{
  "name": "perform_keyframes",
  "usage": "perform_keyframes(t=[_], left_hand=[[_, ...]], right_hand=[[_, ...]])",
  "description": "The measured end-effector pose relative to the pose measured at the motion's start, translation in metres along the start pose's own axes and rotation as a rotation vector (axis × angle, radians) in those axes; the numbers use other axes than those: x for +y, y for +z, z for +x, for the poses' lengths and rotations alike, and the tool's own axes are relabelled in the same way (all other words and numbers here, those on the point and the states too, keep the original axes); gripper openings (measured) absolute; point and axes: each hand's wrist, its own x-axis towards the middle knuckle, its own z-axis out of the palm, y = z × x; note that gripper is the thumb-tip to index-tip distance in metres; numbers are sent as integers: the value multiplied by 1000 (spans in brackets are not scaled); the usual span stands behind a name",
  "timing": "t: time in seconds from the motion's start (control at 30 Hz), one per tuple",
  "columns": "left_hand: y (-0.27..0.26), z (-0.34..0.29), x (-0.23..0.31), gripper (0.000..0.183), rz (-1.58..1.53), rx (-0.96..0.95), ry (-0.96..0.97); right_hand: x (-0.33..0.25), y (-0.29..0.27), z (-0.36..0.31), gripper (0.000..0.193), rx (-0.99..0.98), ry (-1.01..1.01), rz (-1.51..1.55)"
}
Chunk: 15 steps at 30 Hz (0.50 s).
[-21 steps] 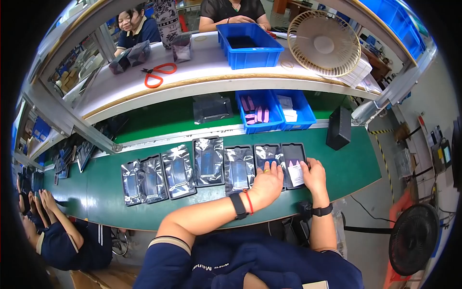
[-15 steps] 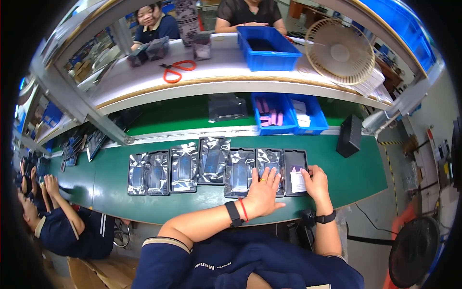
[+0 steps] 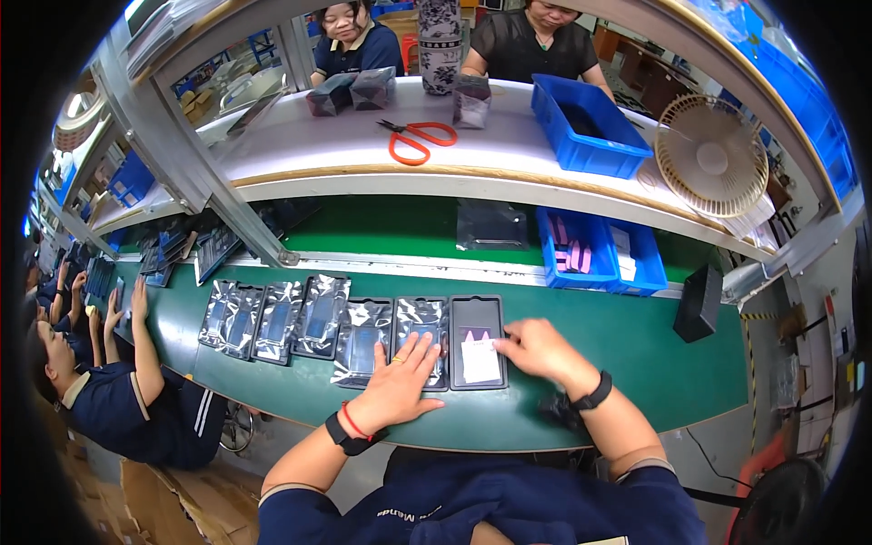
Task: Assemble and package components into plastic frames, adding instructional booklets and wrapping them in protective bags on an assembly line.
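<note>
Though between both hands (image 3: 396,381) (image 3: 543,351), white card (image 3: 481,365) nearer the right.

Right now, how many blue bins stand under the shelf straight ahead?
2: the left bin, holding pink pieces; the right bin beside it, holding white items. None look hidden.

Light bright, fairly even indoors | white shelf top (image 3: 318,168) palest | green strip under shelf (image 3: 377,227) in shade | hard white glints on crinkled plastic bags (image 3: 321,316) | soft sheen at left of tabletop (image 3: 654,386) | wide fisheye bend, shelf edge (image 3: 381,188) bowed | black vignette swallowing corners | rim detail smeared, middle reasonably crisp
</note>
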Motion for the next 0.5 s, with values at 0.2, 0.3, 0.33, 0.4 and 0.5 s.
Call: perform_keyframes(t=[0.2, 0.3, 0.33, 0.4, 0.5], left_hand=[[-2, -4, -9, 86, 12, 22, -4], [1, -4, -10, 86, 1, -14, -5], [2, -5, -12, 86, 2, -10, -16], [6, -7, -14, 86, -21, 21, -2], [6, -7, -15, 86, -29, 33, -3]], right_hand=[[7, -55, 150, 54, 324, 224, -273], [20, -61, 191, 75, 183, 278, -473], [20, -62, 190, 75, 253, 203, -507], [23, -71, 189, 66, 275, 27, -506], [25, -77, 187, 51, 209, 5, -471]])
